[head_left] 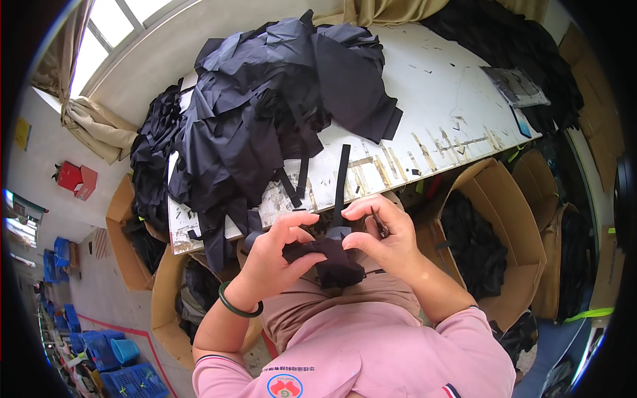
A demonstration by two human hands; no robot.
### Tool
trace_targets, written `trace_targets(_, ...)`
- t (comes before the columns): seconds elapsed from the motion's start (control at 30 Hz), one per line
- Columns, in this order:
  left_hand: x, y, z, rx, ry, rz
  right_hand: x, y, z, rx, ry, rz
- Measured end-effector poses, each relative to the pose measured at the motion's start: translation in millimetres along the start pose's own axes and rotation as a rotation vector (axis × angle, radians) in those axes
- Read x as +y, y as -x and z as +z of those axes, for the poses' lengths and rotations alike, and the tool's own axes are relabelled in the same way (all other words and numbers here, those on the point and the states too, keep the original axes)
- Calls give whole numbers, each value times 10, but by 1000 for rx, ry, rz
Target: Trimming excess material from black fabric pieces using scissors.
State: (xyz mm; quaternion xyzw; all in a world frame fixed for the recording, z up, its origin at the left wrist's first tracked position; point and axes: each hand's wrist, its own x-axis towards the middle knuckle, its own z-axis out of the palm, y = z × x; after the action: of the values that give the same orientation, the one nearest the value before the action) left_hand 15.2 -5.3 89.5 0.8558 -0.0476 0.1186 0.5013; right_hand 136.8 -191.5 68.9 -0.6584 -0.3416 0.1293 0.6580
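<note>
The left fingers (309, 265) covered part of the soft black fabric piece (342, 266), leaving its full outline unclear. The right fingers (369, 205) hid much of a slim, dark metal tool (380, 227), too small to identify. A broad heap of black sheet fabric (265, 99) concealed much of the left half of the worn white desk (424, 73). Inside the large open brown cardboard box (523, 282) at right, the bottom of the dark contents stayed hidden. The pink short-sleeved shirt (405, 345) was cut off by the lower edge, the beige cloth curtain (391, 10) by the upper. Small blue plastic crates (61, 252) at far left were too blurred to count.
</note>
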Motion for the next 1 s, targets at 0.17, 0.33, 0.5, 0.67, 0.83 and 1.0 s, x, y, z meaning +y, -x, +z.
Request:
trace_targets(0.17,5,-7,5,-38,21,12,-131,-62,-21,-272,223,-189)
trace_targets(0.33,62,-84,-122,-159,-69,4,-60,-39,-75,-439,189,-70)
trace_targets(0.5,-288,-15,-211,-212,307,-51,91,-31,-68,-423,-301,-152)
trace_targets(0.67,-596,39,289,-281,1161,-527,102,-64,197,-610,-532,-221)
trace_targets(0.83,-612,79,564,-288,1114,-458,109,-41,224,-498,-311,-273)
trace_targets(1.0,-524,96,430,193,608,-143,60,-89,46,-289,-176,-202)
